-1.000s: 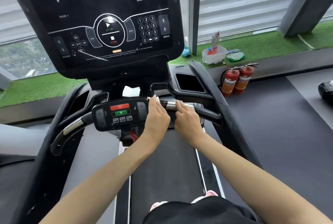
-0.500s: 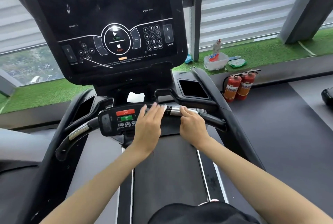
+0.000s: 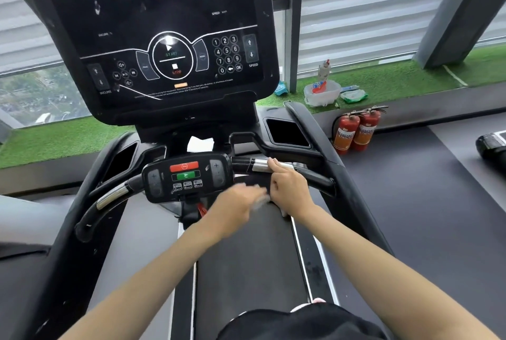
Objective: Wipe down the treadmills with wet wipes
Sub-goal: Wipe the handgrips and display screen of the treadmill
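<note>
I stand on a black treadmill; its big console screen [image 3: 164, 38] is ahead and a small control panel [image 3: 186, 175] with red and green buttons sits on the front handlebar [image 3: 317, 176]. My right hand [image 3: 287, 189] holds the bar's right half, fingers over its silver sensor section. My left hand [image 3: 238, 205] is blurred, off the bar and below the panel, close to my right hand. A pale wet wipe [image 3: 259, 203] shows as a smear at its fingertips. A second white wipe [image 3: 201, 144] lies on the ledge behind the panel.
The belt [image 3: 246, 257] runs under my arms. On the green turf sill sit a clear tub [image 3: 321, 96] with a spray bottle and a wipe packet [image 3: 353, 96]. Two red fire extinguishers [image 3: 356, 128] stand on the floor to the right, and another machine [image 3: 491, 144] is at the far right.
My left hand has come off the handlebar, dropping down and back with the wipe. My right hand has stayed on the bar. The view has tilted slightly down.
</note>
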Demonstrator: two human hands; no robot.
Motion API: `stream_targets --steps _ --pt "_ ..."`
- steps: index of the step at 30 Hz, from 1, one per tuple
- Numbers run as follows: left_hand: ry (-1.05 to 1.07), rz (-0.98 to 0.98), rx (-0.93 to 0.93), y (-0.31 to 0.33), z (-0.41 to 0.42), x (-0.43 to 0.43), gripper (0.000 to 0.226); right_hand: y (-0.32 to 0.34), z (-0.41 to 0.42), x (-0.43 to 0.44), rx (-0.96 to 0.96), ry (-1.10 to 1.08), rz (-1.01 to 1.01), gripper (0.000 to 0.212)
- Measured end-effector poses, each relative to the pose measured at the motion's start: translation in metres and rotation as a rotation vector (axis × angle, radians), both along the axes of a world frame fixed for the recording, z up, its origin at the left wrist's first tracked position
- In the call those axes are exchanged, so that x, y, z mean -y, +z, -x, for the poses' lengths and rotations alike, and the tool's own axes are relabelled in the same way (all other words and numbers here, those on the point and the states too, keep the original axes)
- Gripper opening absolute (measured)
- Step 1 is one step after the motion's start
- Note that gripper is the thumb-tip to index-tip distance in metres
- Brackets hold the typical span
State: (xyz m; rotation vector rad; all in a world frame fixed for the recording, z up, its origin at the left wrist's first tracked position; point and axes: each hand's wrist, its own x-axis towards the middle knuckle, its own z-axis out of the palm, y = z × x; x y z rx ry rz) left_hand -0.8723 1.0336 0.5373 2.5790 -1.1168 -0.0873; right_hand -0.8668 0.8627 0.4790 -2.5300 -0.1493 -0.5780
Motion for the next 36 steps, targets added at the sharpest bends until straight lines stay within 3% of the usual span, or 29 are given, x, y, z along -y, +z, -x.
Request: stream_targets --steps 2,4,6,9,12,16,20,23,28,32,34,36 --pt "0.178 0.205 0.216 0.004 -0.013 -0.003 0.049 0.0 0.001 0.0 0.005 -0.005 -0.003 0.016" --pt "0.327 0.265 0.278 0.01 -0.031 0.0 0.053 0.0 0.002 -0.002 -0.008 0.0 0.009 0.015" --pt "0.354 0.183 0.314 0.011 -0.043 0.009 0.054 0.002 0.003 -0.003 -0.025 0.002 0.009 0.014" --pt "0.183 -0.015 0.344 -0.009 -0.033 0.017 0.055 0.007 0.011 0.001 0.014 -0.045 -0.04 0.015" --pt "0.114 0.089 0.23 -0.01 -0.02 0.016 0.056 0.001 0.023 0.012 0.046 -0.113 -0.07 0.015" --pt "0.371 0.21 0.277 0.004 -0.04 0.014 0.057 -0.008 0.029 0.024 -0.083 -0.195 -0.119 0.014" --pt "0.372 -0.03 0.315 -0.009 -0.043 0.031 0.044 -0.009 0.033 0.028 -0.129 -0.21 -0.125 0.014" --pt "0.436 -0.036 0.337 -0.01 -0.035 0.053 0.026 -0.01 0.035 0.033 -0.16 -0.222 -0.158 0.015" --pt "0.354 -0.016 0.272 -0.014 -0.038 0.096 0.019 -0.017 0.037 0.047 -0.26 -0.257 -0.174 0.015" --pt "0.08 -0.193 0.165 -0.037 -0.018 0.14 0.012 -0.023 0.037 0.059 -0.256 -0.282 -0.288 0.021" --pt "-0.019 -0.277 0.208 -0.054 -0.018 0.148 0.029 -0.024 0.042 0.066 -0.27 -0.291 -0.336 0.033" --pt "-0.062 -0.318 0.236 -0.061 -0.023 0.146 0.039 -0.025 0.049 0.07 -0.219 -0.256 -0.221 0.032"
